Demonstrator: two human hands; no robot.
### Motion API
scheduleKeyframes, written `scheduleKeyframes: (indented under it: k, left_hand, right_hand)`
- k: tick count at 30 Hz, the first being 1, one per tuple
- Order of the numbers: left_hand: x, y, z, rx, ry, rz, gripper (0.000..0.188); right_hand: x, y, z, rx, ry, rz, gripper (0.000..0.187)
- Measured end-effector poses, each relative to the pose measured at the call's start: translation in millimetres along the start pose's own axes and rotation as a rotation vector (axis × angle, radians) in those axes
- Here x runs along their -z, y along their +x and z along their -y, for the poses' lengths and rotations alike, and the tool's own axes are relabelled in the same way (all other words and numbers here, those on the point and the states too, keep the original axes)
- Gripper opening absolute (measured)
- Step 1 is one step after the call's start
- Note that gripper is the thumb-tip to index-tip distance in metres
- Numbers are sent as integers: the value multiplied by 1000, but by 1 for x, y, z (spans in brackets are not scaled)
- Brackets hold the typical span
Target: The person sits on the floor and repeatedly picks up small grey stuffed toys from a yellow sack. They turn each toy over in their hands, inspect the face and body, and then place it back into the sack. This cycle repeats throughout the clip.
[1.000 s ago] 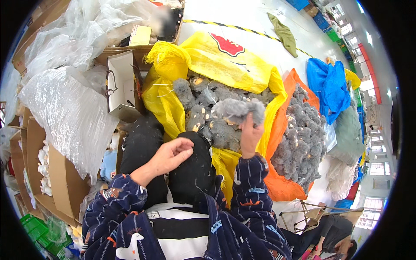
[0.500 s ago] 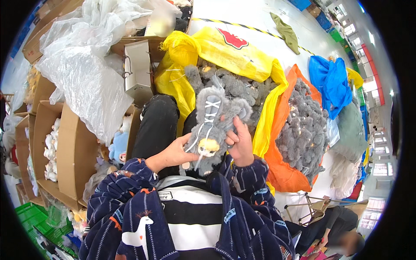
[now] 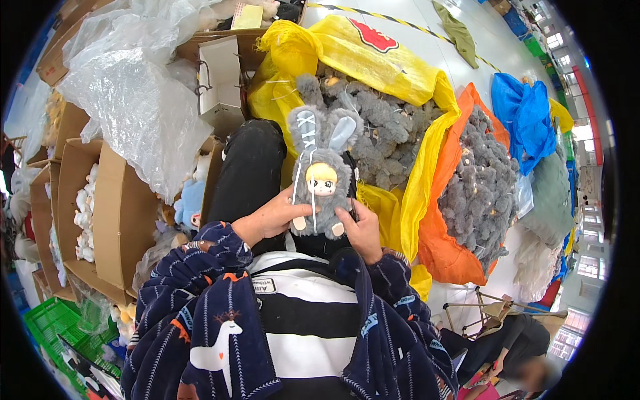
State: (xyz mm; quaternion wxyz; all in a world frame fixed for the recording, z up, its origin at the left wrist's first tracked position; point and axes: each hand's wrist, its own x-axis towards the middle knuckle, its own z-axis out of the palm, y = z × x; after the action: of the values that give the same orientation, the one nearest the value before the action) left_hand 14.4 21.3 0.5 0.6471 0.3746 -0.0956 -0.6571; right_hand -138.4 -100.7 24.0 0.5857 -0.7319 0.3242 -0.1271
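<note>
Upright in front of me is a grey plush rabbit doll with a doll's face and yellow hair. Its left-side ear carries white criss-cross lacing, and the loose lace ends hang down past the face. The other ear shows a smooth pale inner side. My left hand grips the doll's lower body from the left, thumb on the front. On the other side my right hand pinches it near the foot. Fingers behind the doll are hidden. Just beyond lies an open yellow sack full of grey plush dolls.
Right of it stands an orange sack heaped with grey plush; a blue bag is farther off. Cardboard boxes with plush toys and clear plastic sheeting fill the left. A person sits at lower right beside a folding stool.
The doll has been straightened upright, its face and ears now toward me. My right hand has moved down from near an ear to the lower body. The view has shifted slightly.
</note>
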Motion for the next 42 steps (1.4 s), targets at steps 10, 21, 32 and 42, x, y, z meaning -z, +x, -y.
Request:
scheduleKeyframes:
  k: [10, 21, 32, 42]
  left_hand:
    - [0, 15, 8, 45, 3, -132, 38]
    - [5, 11, 4, 138, -40, -10, 50]
    - [-10, 15, -19, -356, -148, -65, 55]
    - [-5, 23, -17, -215, -275, -174, 45]
  right_hand:
    - [-6, 14, -13, -4, 178, -105, 24]
    - [-3, 4, 7, -248, 291, 1, 15]
    - [-6, 11, -4, 664, -529, -9, 23]
    - [-10, -3, -10, 45, 135, -129, 15]
